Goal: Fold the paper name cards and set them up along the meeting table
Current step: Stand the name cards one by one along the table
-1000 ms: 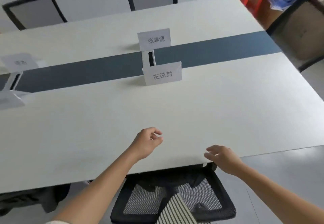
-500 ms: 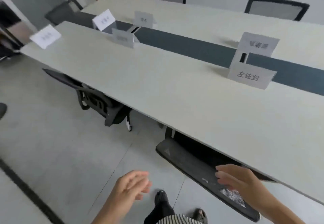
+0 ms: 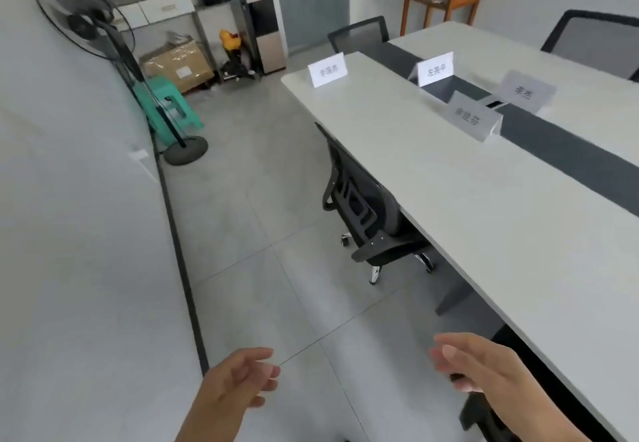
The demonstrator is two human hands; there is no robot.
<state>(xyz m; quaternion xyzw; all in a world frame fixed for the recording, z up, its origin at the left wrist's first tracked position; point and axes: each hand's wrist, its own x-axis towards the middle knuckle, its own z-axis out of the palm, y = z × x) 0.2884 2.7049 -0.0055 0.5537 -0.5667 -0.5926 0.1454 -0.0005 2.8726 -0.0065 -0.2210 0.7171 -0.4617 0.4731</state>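
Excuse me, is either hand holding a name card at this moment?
No, the left hand and the right hand are both empty and relaxed above the floor.

White name cards point(image 3: 327, 69), dark-striped pale table point(image 3: 449, 199), apparently teal stool point(image 3: 166, 102)

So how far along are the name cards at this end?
Done: four folded white paper name cards stand on the long white meeting table. In hand: nothing; the left hand and right hand hang open, empty. Left: unclear, no unfolded paper in view.
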